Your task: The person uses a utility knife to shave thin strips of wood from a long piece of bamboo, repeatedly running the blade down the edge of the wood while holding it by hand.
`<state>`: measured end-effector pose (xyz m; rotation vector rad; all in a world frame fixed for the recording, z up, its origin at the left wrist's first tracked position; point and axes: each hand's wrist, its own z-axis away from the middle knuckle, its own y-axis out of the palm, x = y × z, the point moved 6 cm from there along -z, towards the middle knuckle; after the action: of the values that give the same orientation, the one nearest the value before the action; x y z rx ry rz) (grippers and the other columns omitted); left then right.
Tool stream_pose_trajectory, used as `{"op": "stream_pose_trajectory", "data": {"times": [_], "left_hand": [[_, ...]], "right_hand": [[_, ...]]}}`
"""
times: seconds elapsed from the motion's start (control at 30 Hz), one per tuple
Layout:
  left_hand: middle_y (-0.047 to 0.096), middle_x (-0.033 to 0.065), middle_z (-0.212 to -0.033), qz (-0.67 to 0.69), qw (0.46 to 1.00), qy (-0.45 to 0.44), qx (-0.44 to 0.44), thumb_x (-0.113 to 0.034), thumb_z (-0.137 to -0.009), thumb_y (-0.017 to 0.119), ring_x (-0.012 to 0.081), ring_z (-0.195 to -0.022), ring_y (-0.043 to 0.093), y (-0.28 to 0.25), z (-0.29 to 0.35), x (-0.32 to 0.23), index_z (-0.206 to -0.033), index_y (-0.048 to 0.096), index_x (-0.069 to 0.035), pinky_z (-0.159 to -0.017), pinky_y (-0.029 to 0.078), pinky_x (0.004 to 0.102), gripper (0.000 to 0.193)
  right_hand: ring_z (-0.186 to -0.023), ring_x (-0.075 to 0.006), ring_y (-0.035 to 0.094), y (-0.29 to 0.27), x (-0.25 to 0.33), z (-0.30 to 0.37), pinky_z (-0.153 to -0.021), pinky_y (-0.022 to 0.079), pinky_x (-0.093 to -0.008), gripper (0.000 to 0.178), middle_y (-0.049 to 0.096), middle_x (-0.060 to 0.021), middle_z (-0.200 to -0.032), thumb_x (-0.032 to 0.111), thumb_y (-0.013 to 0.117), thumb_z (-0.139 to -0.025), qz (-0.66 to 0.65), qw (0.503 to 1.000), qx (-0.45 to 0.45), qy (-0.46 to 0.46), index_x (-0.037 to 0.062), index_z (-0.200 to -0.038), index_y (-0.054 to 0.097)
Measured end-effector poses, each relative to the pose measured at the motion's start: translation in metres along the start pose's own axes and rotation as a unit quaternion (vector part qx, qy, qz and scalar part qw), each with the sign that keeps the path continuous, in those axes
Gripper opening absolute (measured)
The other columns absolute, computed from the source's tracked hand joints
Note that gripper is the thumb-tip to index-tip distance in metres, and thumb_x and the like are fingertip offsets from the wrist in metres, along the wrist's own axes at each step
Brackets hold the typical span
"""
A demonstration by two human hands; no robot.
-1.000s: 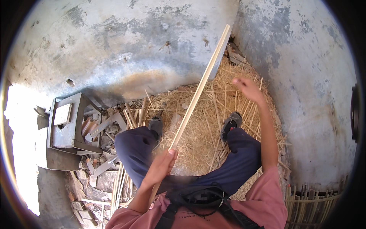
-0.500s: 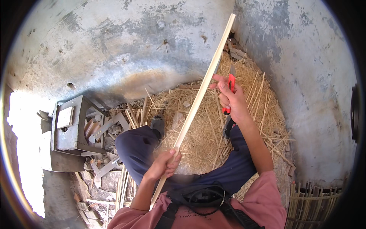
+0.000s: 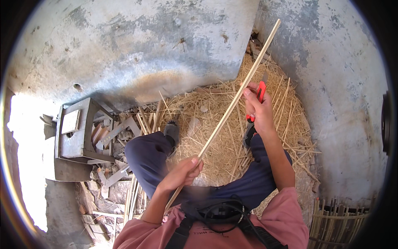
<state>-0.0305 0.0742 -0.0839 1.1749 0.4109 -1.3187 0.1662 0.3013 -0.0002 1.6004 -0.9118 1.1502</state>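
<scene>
A long pale strip, which looks like split bamboo (image 3: 222,119), slants from my lap up to the far right. My left hand (image 3: 181,173) is closed around its lower part, and the near end runs down against my shirt. In my right hand (image 3: 261,111) is a red utility knife (image 3: 261,92) with its blade out, pointing up and away from me. The thumb and forefinger of that hand are at the strip's upper half, seemingly touching it. The knife's blade is beside the strip, apart from it.
Straw-like shavings (image 3: 207,141) cover the floor between my legs. At left, a worn wooden stool (image 3: 78,143) lies on its side among rubble. Several loose strips (image 3: 132,199) are beside my left leg. A slatted bamboo basket (image 3: 336,222) stands at lower right. Walls (image 3: 141,45) close in ahead and right.
The strip's far end has swung right and the strip has turned, now showing a narrower side. My right hand has moved slightly right and down with the knife.
</scene>
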Motion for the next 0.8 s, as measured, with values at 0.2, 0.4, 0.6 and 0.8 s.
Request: {"op": "stream_pose_trajectory", "data": {"times": [0.2,0.4,0.6,0.8], "left_hand": [[0.038,-0.0064,-0.071,-0.097,0.989,0.101,-0.048,-0.048,-0.117,0.030,0.0029,-0.054,0.030,0.004,0.003,-0.021,-0.111,0.059,-0.003,-0.047,0.031,0.0209,0.054],[0.042,-0.0052,-0.068,-0.101,0.986,0.116,-0.062,-0.047,-0.118,0.024,0.0029,-0.050,0.035,0.001,-0.002,-0.027,-0.119,0.062,0.000,-0.045,0.032,0.0211,0.061],[0.044,-0.0040,-0.066,-0.091,0.983,0.147,-0.065,-0.047,-0.118,0.023,0.0043,-0.046,0.036,0.004,-0.006,-0.036,-0.124,0.058,0.000,-0.043,0.032,0.0212,0.059],[0.046,-0.0022,-0.069,-0.072,0.979,0.173,-0.073,-0.047,-0.117,0.023,0.0042,-0.052,0.039,-0.001,-0.008,-0.037,-0.119,0.051,-0.004,-0.047,0.034,0.0215,0.051]], "right_hand": [[-0.056,-0.0016,0.041,0.004,0.009,0.007,-0.050,0.030,-0.0204,0.029,0.056,0.0033,-0.073,0.022,0.065,-0.104,0.097,0.993,-0.028,-0.068,0.0033,-0.126,0.063],[-0.070,-0.0110,0.059,0.018,-0.007,0.044,-0.062,0.047,-0.0246,0.029,0.067,-0.0074,-0.095,0.017,0.064,-0.103,0.180,0.966,0.088,-0.160,0.0019,-0.127,0.055],[-0.089,-0.0258,0.076,0.057,-0.006,0.075,-0.074,0.060,-0.0357,0.026,0.070,-0.0148,-0.102,0.017,0.073,-0.100,0.331,0.898,0.207,-0.205,0.0008,-0.117,0.060],[-0.084,-0.0297,0.077,0.065,-0.019,0.084,-0.071,0.060,-0.0373,0.030,0.074,-0.0130,-0.095,0.029,0.074,-0.099,0.370,0.875,0.226,-0.215,0.0040,-0.114,0.065]]}}
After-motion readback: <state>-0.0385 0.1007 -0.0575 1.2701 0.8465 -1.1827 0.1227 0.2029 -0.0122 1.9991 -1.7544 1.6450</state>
